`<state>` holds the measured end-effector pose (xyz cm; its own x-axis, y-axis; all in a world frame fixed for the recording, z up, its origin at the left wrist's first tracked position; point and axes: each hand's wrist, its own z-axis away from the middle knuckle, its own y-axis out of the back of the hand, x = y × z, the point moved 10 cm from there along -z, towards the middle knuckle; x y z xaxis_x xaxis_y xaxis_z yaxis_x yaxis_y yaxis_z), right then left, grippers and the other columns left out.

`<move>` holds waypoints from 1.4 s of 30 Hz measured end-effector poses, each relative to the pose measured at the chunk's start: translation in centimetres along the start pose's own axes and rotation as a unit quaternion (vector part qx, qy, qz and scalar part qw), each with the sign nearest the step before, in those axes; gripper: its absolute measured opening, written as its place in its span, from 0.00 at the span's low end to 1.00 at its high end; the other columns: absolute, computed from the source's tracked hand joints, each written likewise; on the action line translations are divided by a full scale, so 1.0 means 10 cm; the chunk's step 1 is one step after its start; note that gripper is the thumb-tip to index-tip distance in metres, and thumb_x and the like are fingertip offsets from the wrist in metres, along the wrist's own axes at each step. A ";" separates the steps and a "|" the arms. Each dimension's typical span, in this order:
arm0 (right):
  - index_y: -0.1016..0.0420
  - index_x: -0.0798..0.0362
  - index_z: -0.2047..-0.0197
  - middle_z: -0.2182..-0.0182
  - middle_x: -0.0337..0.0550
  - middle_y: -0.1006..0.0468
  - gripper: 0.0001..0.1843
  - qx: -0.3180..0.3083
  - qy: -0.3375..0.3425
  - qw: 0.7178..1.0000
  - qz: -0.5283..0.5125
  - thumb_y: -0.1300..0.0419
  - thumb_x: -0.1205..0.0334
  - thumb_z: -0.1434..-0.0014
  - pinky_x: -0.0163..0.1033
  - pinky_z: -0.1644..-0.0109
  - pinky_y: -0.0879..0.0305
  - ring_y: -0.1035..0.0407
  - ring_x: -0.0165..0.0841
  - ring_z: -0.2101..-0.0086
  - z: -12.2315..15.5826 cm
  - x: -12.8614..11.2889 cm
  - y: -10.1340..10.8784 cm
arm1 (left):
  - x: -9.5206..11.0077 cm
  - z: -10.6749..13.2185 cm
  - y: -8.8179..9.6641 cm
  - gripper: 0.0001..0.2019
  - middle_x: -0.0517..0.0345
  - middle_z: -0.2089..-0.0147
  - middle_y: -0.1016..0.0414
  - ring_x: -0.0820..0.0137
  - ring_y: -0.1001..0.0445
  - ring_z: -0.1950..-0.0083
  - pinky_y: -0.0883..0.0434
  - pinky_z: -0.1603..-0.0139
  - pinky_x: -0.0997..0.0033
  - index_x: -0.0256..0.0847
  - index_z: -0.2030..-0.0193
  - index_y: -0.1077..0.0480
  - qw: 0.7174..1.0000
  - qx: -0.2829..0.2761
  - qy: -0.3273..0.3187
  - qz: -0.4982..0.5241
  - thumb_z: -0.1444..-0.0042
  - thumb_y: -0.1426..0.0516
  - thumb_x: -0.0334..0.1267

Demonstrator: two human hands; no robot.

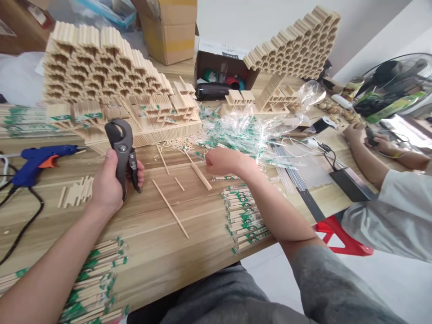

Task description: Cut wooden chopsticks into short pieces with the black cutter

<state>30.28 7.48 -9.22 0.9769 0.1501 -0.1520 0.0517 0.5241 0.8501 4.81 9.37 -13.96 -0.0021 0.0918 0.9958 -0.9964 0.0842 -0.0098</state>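
Observation:
My left hand (107, 184) is wrapped around the handles of a black pipe cutter (122, 148), its curved jaw pointing up. My right hand (222, 161) is closed, its fingers curled down at the near edge of a heap of clear and green wrappers (232, 135); what they hold, if anything, is hidden. Just left of it lie a few bare chopsticks (201, 176) side by side. A single long chopstick (170, 208) and a short cut piece (179, 183) rest on the table between my hands. Cut stick pieces (78, 191) lie in a row beside my left wrist.
A honeycomb model of sticks (97, 76) stands behind my left hand; another (297, 42) rises at the back right. A blue glue gun (43, 157) lies at left. Wrapped chopsticks (245, 213) sit near the front edge. At right, a co-worker's hands (371, 137) hold a dark object.

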 end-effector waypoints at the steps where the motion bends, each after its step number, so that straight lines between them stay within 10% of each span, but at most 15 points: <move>1: 0.23 0.54 0.67 0.68 0.49 0.21 0.08 0.013 0.010 1.000 -0.001 0.43 0.72 0.42 0.40 0.69 0.44 0.34 0.33 0.72 -0.03 -0.02 0.05 | 0.00 0.00 0.00 0.38 0.68 0.71 0.22 0.50 0.22 0.45 0.38 0.73 0.59 0.25 0.71 0.35 1.000 -0.001 0.001 0.005 0.25 0.71 0.51; 7: 0.26 0.55 0.58 0.62 0.50 0.21 0.11 0.319 0.086 0.942 -0.049 0.50 0.66 0.30 0.41 0.61 0.42 0.33 0.37 0.64 -0.19 -0.15 0.47 | -0.01 0.01 0.01 0.36 0.70 0.76 0.26 0.60 0.18 0.59 0.37 0.72 0.58 0.27 0.64 0.31 1.000 0.002 0.006 0.009 0.25 0.70 0.50; 13: 0.27 0.56 0.51 0.56 0.55 0.21 0.16 0.498 0.167 0.851 -0.019 0.55 0.61 0.24 0.47 0.46 0.41 0.34 0.44 0.52 -0.17 -0.25 0.27 | 0.00 0.02 0.05 0.36 0.68 0.76 0.26 0.63 0.18 0.59 0.35 0.71 0.60 0.31 0.65 0.30 1.000 0.015 0.012 -0.012 0.26 0.71 0.52; 20: 0.27 0.55 0.50 0.57 0.54 0.21 0.13 0.501 0.162 0.848 -0.066 0.52 0.62 0.27 0.48 0.46 0.37 0.32 0.45 0.54 -0.26 -0.09 0.17 | -0.04 0.04 0.06 0.34 0.54 0.74 0.25 0.71 0.27 0.74 0.28 0.74 0.68 0.35 0.65 0.25 0.998 0.021 0.020 0.055 0.39 0.50 0.69; 28: 0.26 0.53 0.55 0.59 0.53 0.20 0.13 0.472 0.157 0.861 -0.106 0.52 0.65 0.28 0.46 0.49 0.35 0.30 0.45 0.56 -0.39 -0.02 0.04 | 0.19 0.10 0.17 0.31 0.52 0.71 0.24 0.67 0.27 0.72 0.28 0.71 0.66 0.38 0.63 0.24 0.993 0.034 -0.103 -0.056 0.35 0.52 0.66; 33: 0.25 0.54 0.58 0.61 0.53 0.20 0.11 0.466 0.156 0.867 -0.087 0.49 0.67 0.31 0.46 0.50 0.36 0.31 0.45 0.56 -0.41 -0.05 0.01 | 0.58 0.28 0.03 0.22 0.48 0.59 0.19 0.61 0.21 0.57 0.27 0.55 0.62 0.39 0.56 0.24 0.880 0.039 -0.286 -0.376 0.35 0.45 0.58; 42: 0.24 0.54 0.63 0.67 0.47 0.20 0.06 0.391 0.178 0.898 -0.091 0.43 0.65 0.36 0.39 0.60 0.39 0.29 0.37 0.66 -0.33 -0.15 0.20 | 0.48 0.19 -0.07 0.25 0.47 0.51 0.21 0.54 0.22 0.50 0.26 0.54 0.57 0.43 0.49 0.25 0.787 0.071 -0.264 -0.553 0.37 0.45 0.63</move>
<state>28.25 11.13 -8.95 0.8160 0.4540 -0.3577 0.4703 -0.1618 0.8676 5.29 7.87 -9.02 0.8757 -0.3878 0.2878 -0.4126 -0.2911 0.8631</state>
